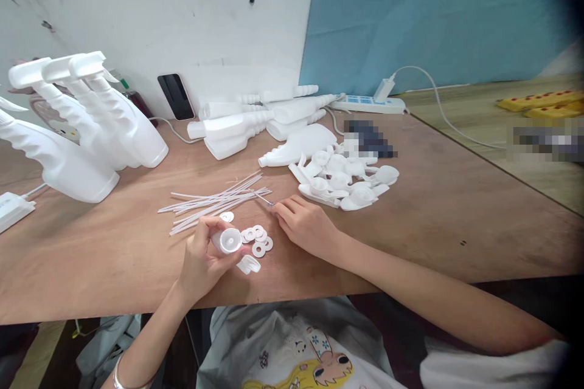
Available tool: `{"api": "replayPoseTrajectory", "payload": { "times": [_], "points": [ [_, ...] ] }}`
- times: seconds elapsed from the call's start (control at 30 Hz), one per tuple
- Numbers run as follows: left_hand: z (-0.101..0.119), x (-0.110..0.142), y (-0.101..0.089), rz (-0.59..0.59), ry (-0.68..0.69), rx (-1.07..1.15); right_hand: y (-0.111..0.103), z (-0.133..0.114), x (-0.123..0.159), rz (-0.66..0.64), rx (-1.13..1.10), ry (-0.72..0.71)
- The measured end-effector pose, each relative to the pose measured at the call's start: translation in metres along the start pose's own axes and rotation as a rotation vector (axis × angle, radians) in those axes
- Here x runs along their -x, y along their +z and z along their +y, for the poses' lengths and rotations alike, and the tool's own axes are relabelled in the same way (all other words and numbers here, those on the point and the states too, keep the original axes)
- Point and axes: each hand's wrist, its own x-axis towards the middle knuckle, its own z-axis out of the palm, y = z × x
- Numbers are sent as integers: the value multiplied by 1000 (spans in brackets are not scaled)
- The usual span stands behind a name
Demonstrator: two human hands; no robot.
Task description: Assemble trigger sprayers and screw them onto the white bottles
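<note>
My left hand (pixel 205 258) is closed around a white trigger spray head (pixel 230 241), its round collar opening turned up towards me and its lever sticking out below. Just right of it lie several flat white washers (pixel 259 249), with one more washer (pixel 227 216) behind the hand. My right hand (pixel 308 225) pinches the near end of a thin rod (pixel 261 197), greyish near the fingertips. The rod's far end reaches over a loose bundle of thin white tubes (pixel 205 205) on the table.
More spray heads (pixel 340 179) are piled to the right. Empty-looking white bottles (pixel 237 130) lie behind, while bottles with spray heads (pixel 132 121) stand at left. A phone (pixel 176 96) leans on the wall. A power strip (pixel 369 103) and cable lie at the back of the wooden table (pixel 433 213).
</note>
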Motion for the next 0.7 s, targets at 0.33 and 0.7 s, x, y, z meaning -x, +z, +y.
{"api": "replayPoseTrajectory", "payload": {
  "times": [0.33,0.7],
  "points": [
    [13,5,16,-343,64,146,-4,-16,-4,-39,-353,-138],
    [10,4,19,-216,303,61,5,-16,-6,101,-485,-78]
  ]
}}
